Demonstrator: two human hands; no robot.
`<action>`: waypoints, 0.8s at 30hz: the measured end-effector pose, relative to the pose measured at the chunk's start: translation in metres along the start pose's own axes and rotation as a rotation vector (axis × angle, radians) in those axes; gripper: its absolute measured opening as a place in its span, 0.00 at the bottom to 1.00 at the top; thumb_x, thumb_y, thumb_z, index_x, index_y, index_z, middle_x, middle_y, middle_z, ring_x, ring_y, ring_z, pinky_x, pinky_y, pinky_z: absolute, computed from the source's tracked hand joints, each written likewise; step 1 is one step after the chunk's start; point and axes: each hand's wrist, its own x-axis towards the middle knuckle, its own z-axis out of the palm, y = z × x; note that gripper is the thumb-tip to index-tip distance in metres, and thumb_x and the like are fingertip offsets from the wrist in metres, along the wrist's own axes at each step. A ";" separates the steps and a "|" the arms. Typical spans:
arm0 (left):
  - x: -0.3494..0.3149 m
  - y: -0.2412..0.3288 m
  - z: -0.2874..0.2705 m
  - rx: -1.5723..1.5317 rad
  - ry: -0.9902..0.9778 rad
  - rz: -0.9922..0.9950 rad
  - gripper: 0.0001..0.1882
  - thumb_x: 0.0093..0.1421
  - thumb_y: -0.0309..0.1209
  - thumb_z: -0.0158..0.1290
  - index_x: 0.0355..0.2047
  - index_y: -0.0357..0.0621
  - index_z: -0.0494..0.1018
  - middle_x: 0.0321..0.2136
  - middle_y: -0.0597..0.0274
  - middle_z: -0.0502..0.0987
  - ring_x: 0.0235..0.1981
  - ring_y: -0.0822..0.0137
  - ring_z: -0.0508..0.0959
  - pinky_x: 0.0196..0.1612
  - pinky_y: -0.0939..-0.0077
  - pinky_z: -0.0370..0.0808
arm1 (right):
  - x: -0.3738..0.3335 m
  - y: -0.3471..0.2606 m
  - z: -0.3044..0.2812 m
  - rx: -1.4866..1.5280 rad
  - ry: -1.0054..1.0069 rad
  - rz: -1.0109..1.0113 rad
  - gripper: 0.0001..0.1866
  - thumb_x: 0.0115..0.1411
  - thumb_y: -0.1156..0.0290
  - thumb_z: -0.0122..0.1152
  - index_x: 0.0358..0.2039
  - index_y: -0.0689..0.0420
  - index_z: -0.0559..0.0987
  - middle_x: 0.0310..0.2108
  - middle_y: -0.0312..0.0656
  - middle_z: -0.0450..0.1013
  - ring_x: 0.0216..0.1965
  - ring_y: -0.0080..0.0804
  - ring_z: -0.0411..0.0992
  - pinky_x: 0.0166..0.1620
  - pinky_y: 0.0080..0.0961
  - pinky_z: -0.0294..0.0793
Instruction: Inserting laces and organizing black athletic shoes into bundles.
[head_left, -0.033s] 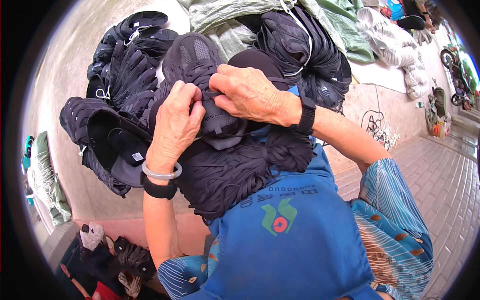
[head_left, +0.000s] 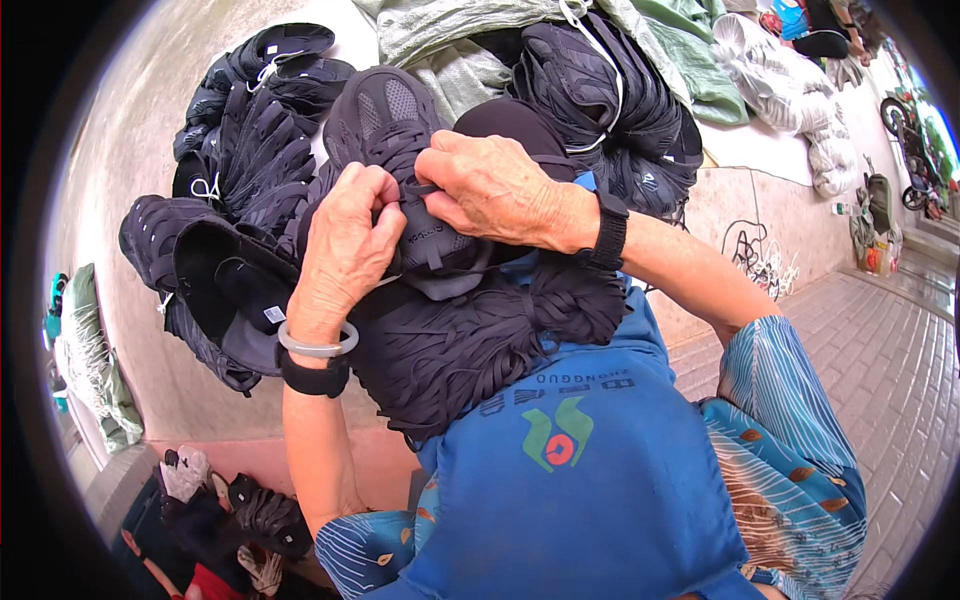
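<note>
A black lace-up shoe (head_left: pixel 384 102) with a mesh toe lies in front of me, its toe pointing away and its tongue (head_left: pixel 436 246) toward me. Both hands meet over its upper eyelets. My right hand (head_left: pixel 497 190) is closed, pinching a flat black shoelace (head_left: pixel 416 188) between thumb and forefinger. On the shoe's left side my left hand (head_left: pixel 346 235) is closed too, fingertips pressed together at the lacing; the lace between them is mostly hidden. A thick bundle of black laces (head_left: pixel 470 345) rests on my lap, below the shoe, over my blue apron (head_left: pixel 580 500).
Tied black shoes (head_left: pixel 250 150) are heaped at the left, with an open shoe (head_left: pixel 235 290) beside my left wrist. More bundled shoes (head_left: pixel 575 90) and green woven sacks (head_left: pixel 440 40) lie at the back. Loose cords (head_left: pixel 760 255) hang at the right. Another person's hand (head_left: pixel 262 570) shows at lower left.
My left hand has shifted slightly left and away from the right hand. The right hand has barely moved, and the shoe stays in place.
</note>
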 end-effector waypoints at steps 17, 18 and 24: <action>-0.010 0.000 0.018 -0.254 0.214 -0.495 0.11 0.52 0.33 0.60 0.27 0.39 0.72 0.18 0.71 0.67 0.21 0.78 0.64 0.27 0.80 0.66 | -0.009 0.008 -0.032 0.276 -0.353 0.519 0.17 0.54 0.63 0.53 0.26 0.68 0.74 0.15 0.40 0.63 0.20 0.22 0.60 0.26 0.26 0.62; -0.010 0.001 0.019 -0.253 0.215 -0.497 0.11 0.52 0.33 0.60 0.27 0.39 0.72 0.18 0.71 0.67 0.21 0.78 0.64 0.27 0.80 0.66 | -0.009 0.007 -0.030 0.311 -0.340 0.493 0.17 0.54 0.63 0.53 0.27 0.68 0.74 0.15 0.43 0.63 0.20 0.25 0.61 0.27 0.27 0.63; -0.013 0.005 0.020 -0.086 0.329 -0.204 0.06 0.51 0.25 0.58 0.27 0.39 0.72 0.20 0.65 0.67 0.20 0.72 0.66 0.28 0.76 0.68 | -0.004 -0.003 -0.035 0.234 -0.184 0.428 0.18 0.51 0.62 0.55 0.24 0.69 0.75 0.21 0.58 0.71 0.27 0.54 0.72 0.33 0.40 0.71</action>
